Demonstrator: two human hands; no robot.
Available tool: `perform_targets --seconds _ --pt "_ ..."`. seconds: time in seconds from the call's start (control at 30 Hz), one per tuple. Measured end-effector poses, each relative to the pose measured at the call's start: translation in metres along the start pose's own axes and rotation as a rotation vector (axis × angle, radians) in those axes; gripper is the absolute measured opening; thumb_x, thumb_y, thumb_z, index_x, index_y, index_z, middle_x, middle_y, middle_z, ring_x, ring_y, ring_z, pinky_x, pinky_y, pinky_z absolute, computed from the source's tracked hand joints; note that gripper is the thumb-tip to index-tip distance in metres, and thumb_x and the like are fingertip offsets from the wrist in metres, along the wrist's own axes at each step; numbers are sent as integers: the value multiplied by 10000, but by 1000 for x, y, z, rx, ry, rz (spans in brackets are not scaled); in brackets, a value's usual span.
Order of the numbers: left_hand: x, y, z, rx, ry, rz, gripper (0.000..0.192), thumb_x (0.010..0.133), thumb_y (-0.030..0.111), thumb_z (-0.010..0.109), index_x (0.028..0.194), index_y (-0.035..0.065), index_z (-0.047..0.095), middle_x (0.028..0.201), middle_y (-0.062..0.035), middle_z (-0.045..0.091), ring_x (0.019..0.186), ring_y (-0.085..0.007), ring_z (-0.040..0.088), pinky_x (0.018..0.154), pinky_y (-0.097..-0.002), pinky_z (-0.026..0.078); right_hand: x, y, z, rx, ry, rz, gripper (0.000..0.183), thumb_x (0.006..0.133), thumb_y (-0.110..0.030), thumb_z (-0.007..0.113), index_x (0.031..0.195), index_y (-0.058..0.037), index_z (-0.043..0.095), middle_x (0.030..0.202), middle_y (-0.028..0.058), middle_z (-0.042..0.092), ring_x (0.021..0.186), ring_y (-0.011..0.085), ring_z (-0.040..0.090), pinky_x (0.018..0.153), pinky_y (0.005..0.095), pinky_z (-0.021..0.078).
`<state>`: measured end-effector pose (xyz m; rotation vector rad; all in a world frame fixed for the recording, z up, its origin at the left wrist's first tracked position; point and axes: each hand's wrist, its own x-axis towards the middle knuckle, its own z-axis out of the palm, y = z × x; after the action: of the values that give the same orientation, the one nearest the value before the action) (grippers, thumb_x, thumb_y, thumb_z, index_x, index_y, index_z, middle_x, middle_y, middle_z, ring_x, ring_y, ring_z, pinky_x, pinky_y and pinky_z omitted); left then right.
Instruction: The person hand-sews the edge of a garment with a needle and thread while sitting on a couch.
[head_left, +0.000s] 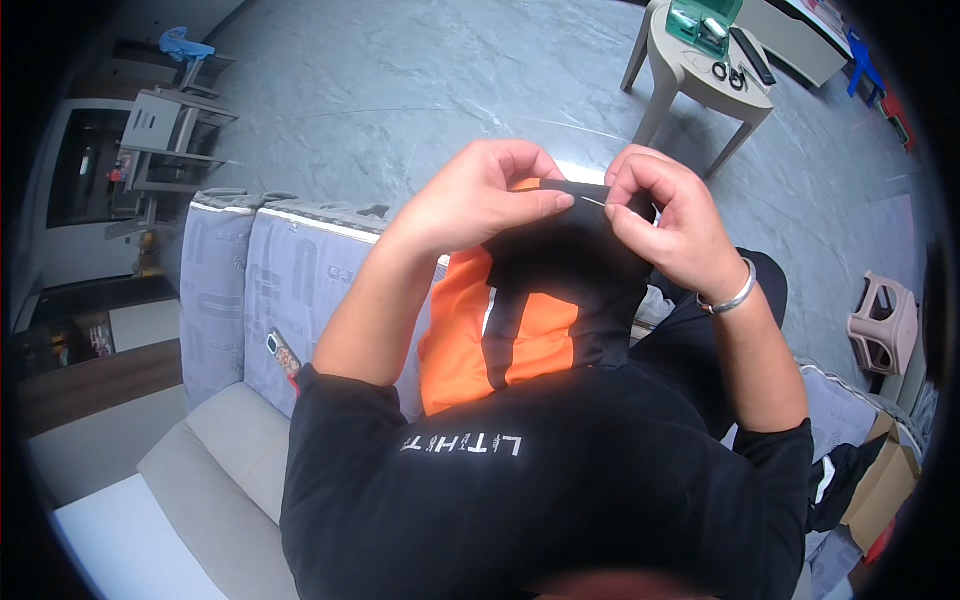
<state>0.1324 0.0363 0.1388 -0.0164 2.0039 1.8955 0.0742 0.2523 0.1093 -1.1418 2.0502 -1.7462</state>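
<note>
Across my lap lies a black and orange cloth garment (540, 322). My left hand (502, 191) pinches its black upper edge between thumb and fingers. My right hand (664, 214) has thumb and forefinger closed on a thin, shiny sewing needle (593, 201), which points toward my left thumb and lies against the black cloth. Whether the needle's tip is in the fabric is too small to tell. My right fingers also touch the garment's edge. Any thread on the needle cannot be made out.
A beige plastic stool (679, 45) ahead on the right bears an open green box (701, 26), black-handled scissors (729, 75) and a long black object (752, 56). A phone (283, 352) lies on the sofa (300, 255) to my left. A cardboard box (881, 480) stands right; a pink stool (883, 322) is beyond.
</note>
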Motion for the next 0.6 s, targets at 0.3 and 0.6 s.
perform_targets --seconds 0.3,0.6 --pt "1 -2 0 2 7 2 88 850 68 678 893 19 618 742 36 611 662 -7 553 565 -158 427 -1 2 0 -18 19 7 79 708 -38 576 703 10 513 747 80 555 732 184 536 684 293 428" --pt "0 0 9 44 82 26 98 833 62 692 875 16 615 761 24 625 687 -7 556 583 -160 435 -1 -7 4 -173 45 102 111 702 -59 591 692 12 506 694 101 512 662 210 517 599 322 400"
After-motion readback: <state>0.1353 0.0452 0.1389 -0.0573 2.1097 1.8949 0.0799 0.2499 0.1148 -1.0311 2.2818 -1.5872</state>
